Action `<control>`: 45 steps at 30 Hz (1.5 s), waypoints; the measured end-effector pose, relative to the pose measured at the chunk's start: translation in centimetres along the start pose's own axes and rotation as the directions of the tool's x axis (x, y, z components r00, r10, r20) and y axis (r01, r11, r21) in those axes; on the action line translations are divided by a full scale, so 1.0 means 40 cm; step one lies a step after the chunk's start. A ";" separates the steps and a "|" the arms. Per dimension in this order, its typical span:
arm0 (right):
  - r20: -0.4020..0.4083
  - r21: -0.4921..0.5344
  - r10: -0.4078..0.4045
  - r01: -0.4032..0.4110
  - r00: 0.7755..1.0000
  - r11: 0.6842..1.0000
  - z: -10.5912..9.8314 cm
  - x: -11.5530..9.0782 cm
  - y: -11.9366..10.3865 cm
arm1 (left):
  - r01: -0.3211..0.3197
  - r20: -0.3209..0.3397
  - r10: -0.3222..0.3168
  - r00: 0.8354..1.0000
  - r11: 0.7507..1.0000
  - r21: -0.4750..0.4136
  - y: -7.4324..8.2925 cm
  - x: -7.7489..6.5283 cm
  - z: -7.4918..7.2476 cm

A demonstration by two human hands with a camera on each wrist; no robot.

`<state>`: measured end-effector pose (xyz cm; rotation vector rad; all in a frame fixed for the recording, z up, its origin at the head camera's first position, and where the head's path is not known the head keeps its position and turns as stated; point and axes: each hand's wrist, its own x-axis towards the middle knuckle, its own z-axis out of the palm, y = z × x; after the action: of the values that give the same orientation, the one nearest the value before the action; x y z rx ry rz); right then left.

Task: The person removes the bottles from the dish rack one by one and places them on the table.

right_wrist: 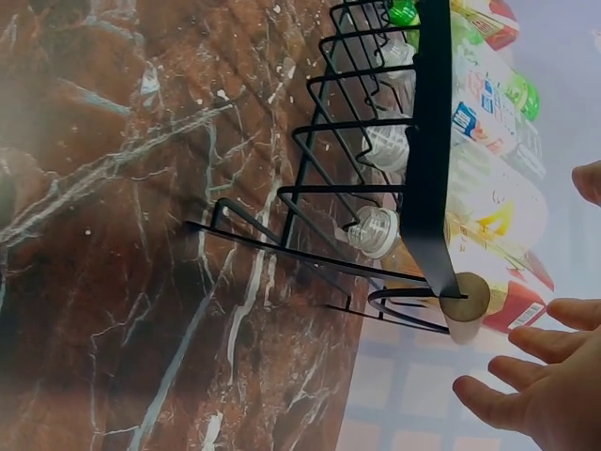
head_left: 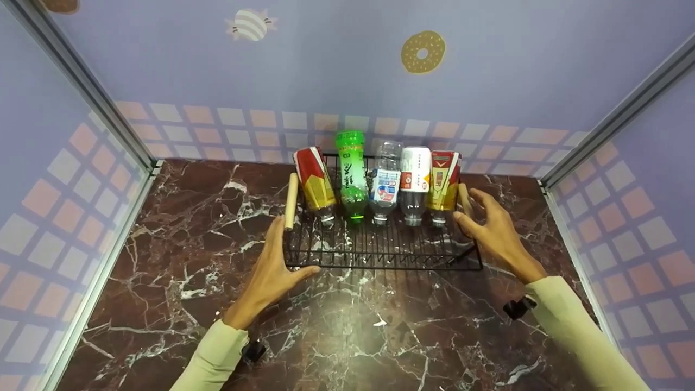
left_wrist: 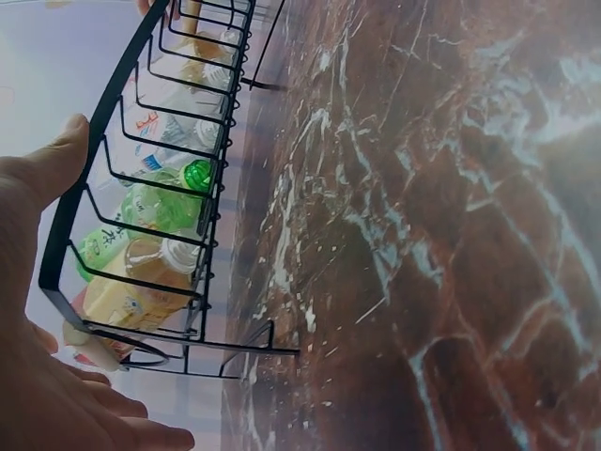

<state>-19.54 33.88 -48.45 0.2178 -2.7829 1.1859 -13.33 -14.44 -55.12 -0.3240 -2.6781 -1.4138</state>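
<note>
A black wire rack [head_left: 380,268] with wooden side handles sits on the marbled surface. In it lie a red-and-yellow bottle [head_left: 315,179], a green bottle [head_left: 352,174], a clear bottle [head_left: 385,187] with a blue-and-white label, a white-labelled bottle [head_left: 416,171] and another red-and-yellow bottle [head_left: 444,179], caps toward me. My left hand [head_left: 272,277] is at the front left corner, thumb at the front rail, fingers extended beside the left handle [head_left: 291,201]. Fingers spread, my right hand [head_left: 497,231] is beside the right handle [head_left: 465,202]. Neither hand is curled round anything.
Lilac panels with a checked band [head_left: 217,130] stand behind and on both sides. A small white scrap [head_left: 380,320] lies on the marbled surface [head_left: 179,326] in front of the rack. Each forearm wears a black wrist camera.
</note>
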 end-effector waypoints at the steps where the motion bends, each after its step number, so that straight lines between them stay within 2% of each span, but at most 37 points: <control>1: 0.001 0.005 0.003 -0.003 1.000 1.000 0.002 0.007 0.000 | -0.005 -0.005 0.005 1.000 1.000 -0.006 -0.003 0.001 0.002; 5: 0.012 0.021 0.021 -0.021 1.000 1.000 0.010 0.034 0.002 | 0.009 -0.010 -0.009 1.000 1.000 -0.024 -0.014 0.003 0.006; 11: 0.041 0.028 0.055 -0.057 0.998 0.998 0.019 0.065 0.008 | 0.053 0.017 -0.053 0.998 0.997 -0.057 -0.012 0.003 0.013; 14: 0.050 0.026 0.058 -0.060 0.997 0.998 0.018 0.081 0.008 | 0.052 0.026 -0.050 0.998 0.995 -0.081 -0.009 0.005 0.019; 18: 0.056 0.017 0.062 -0.063 0.996 0.998 0.015 0.105 0.007 | 0.028 0.006 -0.027 1.000 0.993 -0.112 -0.011 0.007 0.029; 23: 0.081 0.014 0.084 -0.085 0.993 0.996 0.008 0.142 0.006 | 0.045 -0.012 -0.048 0.999 0.985 -0.169 -0.014 0.006 0.041; 28: 0.113 0.065 0.127 -0.134 0.986 0.989 0.012 0.175 0.007 | 0.093 -0.009 -0.097 0.995 0.972 -0.217 -0.014 0.007 0.043; 32: 0.120 0.090 0.131 -0.142 0.984 0.986 0.023 0.197 0.011 | 0.117 -0.009 -0.123 0.992 0.962 -0.246 -0.011 0.005 0.039; 45: 0.089 0.121 0.135 -0.145 0.987 0.982 0.035 0.228 0.020 | 0.133 0.023 -0.132 0.991 0.936 -0.327 0.007 0.004 0.038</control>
<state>-28.71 32.60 -48.58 0.0828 -2.8348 1.4199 -13.38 -13.00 -55.73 -0.1683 -2.4986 -1.9036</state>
